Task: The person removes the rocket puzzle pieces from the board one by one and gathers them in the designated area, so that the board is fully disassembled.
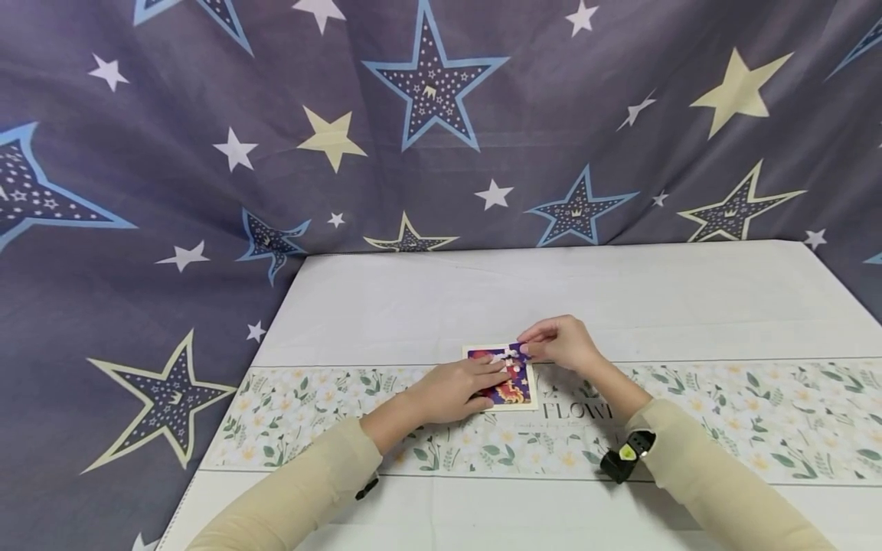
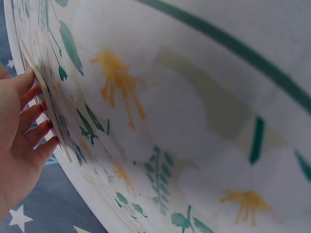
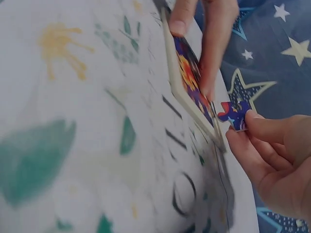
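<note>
A small jigsaw puzzle in a cream frame (image 1: 534, 396) lies on the table, its picture purple, red and orange. My left hand (image 1: 463, 389) rests on the puzzle from the left with fingers stretched over the picture. In the left wrist view the fingertips (image 2: 50, 141) lie along the board's edge. At the top right corner my right hand (image 1: 561, 342) pinches a purple puzzle piece (image 3: 235, 114) with a bit of red between thumb and fingers. That piece is held just over the frame's corner. Part of the picture is hidden under my left hand.
A white tablecloth (image 1: 551, 295) with a floral band (image 1: 730, 413) and printed lettering (image 1: 577, 411) covers the table. Behind and to the left hangs a dark curtain (image 1: 441, 191) with stars. A black strap device (image 1: 627, 457) sits at my right cuff.
</note>
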Tool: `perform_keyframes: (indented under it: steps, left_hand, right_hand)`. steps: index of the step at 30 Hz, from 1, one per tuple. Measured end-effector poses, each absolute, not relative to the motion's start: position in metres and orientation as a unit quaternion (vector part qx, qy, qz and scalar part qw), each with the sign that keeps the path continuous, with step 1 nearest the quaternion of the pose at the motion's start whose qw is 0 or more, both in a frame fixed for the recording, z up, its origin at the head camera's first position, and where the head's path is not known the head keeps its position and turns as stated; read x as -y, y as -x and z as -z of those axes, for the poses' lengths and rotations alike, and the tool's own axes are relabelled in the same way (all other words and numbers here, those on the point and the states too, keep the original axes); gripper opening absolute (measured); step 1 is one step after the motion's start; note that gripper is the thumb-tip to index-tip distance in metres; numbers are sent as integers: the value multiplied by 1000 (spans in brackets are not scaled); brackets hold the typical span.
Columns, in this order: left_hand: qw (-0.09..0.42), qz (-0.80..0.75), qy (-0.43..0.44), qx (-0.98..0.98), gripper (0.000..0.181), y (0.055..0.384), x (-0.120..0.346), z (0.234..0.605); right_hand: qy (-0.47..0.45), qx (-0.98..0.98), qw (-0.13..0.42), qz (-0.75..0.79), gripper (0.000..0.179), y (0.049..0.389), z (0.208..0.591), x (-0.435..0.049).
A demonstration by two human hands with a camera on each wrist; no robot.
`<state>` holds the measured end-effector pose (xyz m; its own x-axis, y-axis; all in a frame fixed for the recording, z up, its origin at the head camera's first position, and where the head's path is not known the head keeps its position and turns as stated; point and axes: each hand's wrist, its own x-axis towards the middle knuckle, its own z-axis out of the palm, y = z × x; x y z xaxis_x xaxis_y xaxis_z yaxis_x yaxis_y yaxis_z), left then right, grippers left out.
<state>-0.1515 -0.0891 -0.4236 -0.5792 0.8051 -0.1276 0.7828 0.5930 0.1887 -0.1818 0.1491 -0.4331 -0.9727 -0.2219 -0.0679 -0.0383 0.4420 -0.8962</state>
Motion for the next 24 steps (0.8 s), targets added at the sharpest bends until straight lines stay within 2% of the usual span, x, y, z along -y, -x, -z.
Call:
perform_keyframes:
  steps: [7, 24]
  left_hand:
    - [97, -50, -450, -886, 52, 151, 90, 425]
    - [92, -36, -450, -888, 52, 152, 91, 428]
  right_hand:
    - [25, -826, 132, 547, 24, 182, 430, -172]
    - [13, -839, 138, 526, 39, 174, 430, -247]
